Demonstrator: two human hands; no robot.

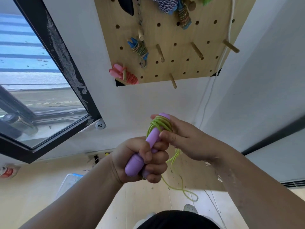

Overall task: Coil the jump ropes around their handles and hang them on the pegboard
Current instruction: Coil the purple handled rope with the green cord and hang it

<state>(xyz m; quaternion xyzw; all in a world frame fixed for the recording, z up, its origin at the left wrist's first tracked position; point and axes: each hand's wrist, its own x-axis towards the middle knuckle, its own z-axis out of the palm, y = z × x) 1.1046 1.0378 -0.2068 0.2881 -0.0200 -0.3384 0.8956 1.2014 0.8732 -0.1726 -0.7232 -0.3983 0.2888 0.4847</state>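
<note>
My left hand grips the two purple handles of a jump rope, held together and pointing up toward the wall. Its green cord is wound in several turns around the handles' upper ends. My right hand pinches the cord at those coils, fingers curled round them. The loose green tail hangs down below my hands toward the floor. The wooden pegboard hangs on the wall above, with several coiled ropes on it: a pink one at its lower left corner, a blue-handled one above that.
Bare wooden pegs stick out of the pegboard's lower right part. An open black-framed window is on the left. A white cord runs down the wall at right. A clear plastic bin sits on the floor at lower left.
</note>
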